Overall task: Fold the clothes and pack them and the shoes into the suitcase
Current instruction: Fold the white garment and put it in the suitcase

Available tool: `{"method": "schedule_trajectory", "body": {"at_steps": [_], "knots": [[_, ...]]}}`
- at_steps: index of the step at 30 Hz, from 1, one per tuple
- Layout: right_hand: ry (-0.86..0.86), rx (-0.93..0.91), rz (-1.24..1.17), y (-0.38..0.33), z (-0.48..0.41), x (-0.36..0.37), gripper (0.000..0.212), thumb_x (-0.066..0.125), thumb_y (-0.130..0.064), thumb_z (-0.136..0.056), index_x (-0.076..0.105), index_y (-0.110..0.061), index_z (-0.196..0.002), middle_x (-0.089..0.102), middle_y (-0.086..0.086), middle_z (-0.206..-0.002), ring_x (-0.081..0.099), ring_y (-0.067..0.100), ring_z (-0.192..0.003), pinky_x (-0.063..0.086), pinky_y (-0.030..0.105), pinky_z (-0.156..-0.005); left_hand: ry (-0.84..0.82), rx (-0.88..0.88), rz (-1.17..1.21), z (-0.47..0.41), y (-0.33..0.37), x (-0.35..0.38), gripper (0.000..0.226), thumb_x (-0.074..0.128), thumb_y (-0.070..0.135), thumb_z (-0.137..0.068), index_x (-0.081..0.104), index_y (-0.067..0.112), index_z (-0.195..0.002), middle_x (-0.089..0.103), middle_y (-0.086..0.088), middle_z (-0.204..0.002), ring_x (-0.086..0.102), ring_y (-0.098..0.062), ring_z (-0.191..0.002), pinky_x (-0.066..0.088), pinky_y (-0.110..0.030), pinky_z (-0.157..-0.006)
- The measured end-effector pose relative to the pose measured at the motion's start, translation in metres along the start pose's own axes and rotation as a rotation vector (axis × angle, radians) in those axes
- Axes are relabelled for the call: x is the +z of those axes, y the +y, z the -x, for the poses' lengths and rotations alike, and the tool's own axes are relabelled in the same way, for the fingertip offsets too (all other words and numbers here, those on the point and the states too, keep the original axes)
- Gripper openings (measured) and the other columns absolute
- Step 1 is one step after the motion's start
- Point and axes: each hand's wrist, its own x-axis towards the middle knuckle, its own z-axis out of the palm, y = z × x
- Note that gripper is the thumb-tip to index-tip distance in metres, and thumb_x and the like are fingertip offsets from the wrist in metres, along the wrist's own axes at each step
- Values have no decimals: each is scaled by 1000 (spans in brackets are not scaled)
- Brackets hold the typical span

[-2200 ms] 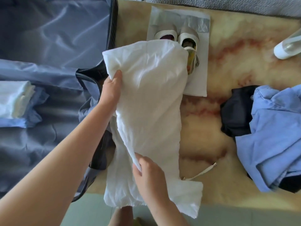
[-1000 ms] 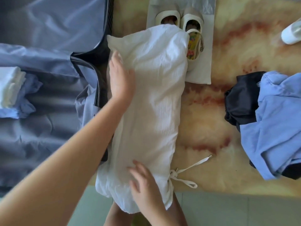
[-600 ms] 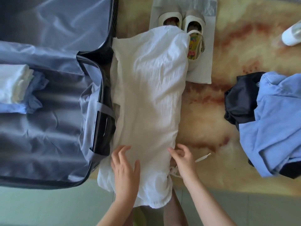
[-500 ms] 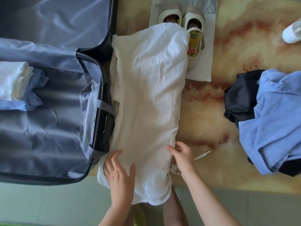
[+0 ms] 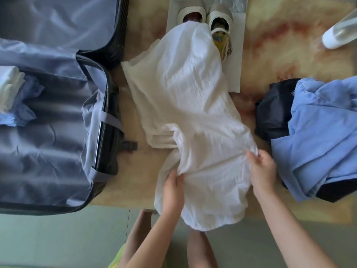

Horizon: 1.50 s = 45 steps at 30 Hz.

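A long white garment [image 5: 189,105] lies on the beige rug, its far end draped over a pair of cream shoes [image 5: 210,22]. My left hand [image 5: 172,190] grips its near left edge and my right hand [image 5: 262,171] pinches its near right edge, with that near end lifted and bunched. The open suitcase [image 5: 104,105] with grey-blue lining lies to the left, holding folded white and blue clothes [image 5: 13,97] at its left side.
A heap of light blue and dark clothes [image 5: 316,136] lies on the rug at the right. The shoes stand on a pale bag [image 5: 236,70]. A white object [image 5: 336,33] lies at the top right. Green floor runs along the near edge.
Both hands went from resting flat on the garment's near end to gripping its two edges. The near end has lifted and swung right, and the garment now lies slanted.
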Motion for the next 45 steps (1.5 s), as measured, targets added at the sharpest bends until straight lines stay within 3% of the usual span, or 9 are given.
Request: {"method": "schedule_trajectory", "body": {"at_steps": [6,10,16,19,26,29,32,36,45], "knots": [[-91,86,-10,8,-5,-2,25,62,-21,-91,53,1,-83,48,9,-67,43,20,-62,33,28,-52,39,-18,1,9,-6,6,22,39,18,-101,57,29,-110,61,15,-93,58,-6,-90,41,-21,-73],[-276,188,-71,24,20,8,35,66,-30,-88,57,4,-85,55,10,-71,50,20,-66,37,27,-58,129,-14,-131,18,-37,-24,22,48,24,-99,53,13,-80,54,3,-65,51,-20,-65,32,-18,-50],[-468,301,-126,40,39,6,9,72,-24,-83,68,-19,-90,74,3,-86,70,23,-84,56,43,-78,209,11,-89,23,-37,-45,27,36,26,-102,51,11,-86,61,-1,-75,56,-12,-69,43,-29,-61],[-399,334,-195,32,40,2,17,74,-23,-81,66,-16,-94,73,0,-88,70,21,-83,55,36,-69,228,33,-57,23,-26,-47,29,35,26,-102,45,14,-77,54,3,-66,48,-4,-56,39,-27,-56],[-400,296,-103,27,46,10,42,82,-30,-71,59,-14,-103,70,-2,-95,68,13,-85,54,27,-69,224,20,-318,3,-50,-60,26,30,37,-102,50,21,-108,62,-4,-86,59,-30,-79,46,-36,-65],[-608,310,-10,26,50,2,29,78,-27,-77,64,-17,-100,71,-7,-93,67,1,-78,48,12,-59,223,-29,-257,2,-58,-67,27,30,33,-102,51,17,-108,62,-7,-86,58,-32,-82,44,-36,-68],[-827,320,109,32,55,-8,31,78,-18,-77,63,-21,-105,71,-10,-99,68,1,-85,51,16,-68,198,-19,-245,8,-64,-68,27,31,34,-102,53,18,-107,62,-3,-91,58,-29,-86,42,-35,-70],[-719,276,24,37,56,-15,28,75,-11,-80,64,-13,-105,74,-2,-95,71,11,-85,57,30,-75,264,57,-251,12,-65,-70,25,38,27,-101,57,10,-100,54,-3,-97,54,-28,-88,41,-34,-73],[-623,216,21,51,71,-5,19,71,-15,-84,62,-22,-99,74,-9,-92,70,12,-87,56,36,-80,142,5,-49,11,-56,-66,51,61,29,-91,36,18,-135,57,0,-119,58,-21,-104,44,-25,-74]]}}
